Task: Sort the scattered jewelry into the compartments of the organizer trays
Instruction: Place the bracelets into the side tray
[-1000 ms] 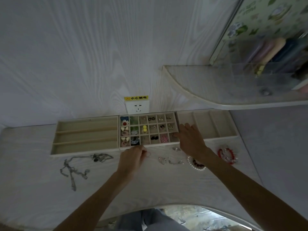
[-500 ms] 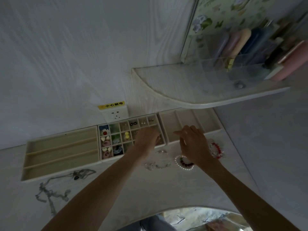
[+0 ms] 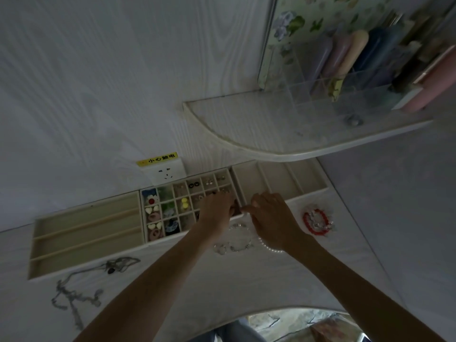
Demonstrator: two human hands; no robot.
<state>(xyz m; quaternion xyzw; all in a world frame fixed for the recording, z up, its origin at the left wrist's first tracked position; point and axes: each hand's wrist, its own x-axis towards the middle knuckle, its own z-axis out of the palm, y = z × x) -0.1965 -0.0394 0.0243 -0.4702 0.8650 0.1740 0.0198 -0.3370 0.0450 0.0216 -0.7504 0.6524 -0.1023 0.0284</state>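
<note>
Two bare hands meeting over the beige gridded organizer tray (image 3: 170,236), left hand (image 3: 216,211) curling into its right-end compartments, grip unclear, right hand (image 3: 270,219) hovering loosely open beside, covering a white pearl bracelet (image 3: 270,249), silver rings (image 3: 233,246) lying between the forearms, red beaded bracelet (image 3: 317,222) sitting well apart

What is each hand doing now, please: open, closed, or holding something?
Left hand: fingers curled over the grid tray; whether it holds anything cannot be told.
Right hand: fingers bent at the tray's right edge; a grip cannot be told.

2 bare forearms (image 3: 158,275), no sleeves; jeans (image 3: 232,334).
</note>
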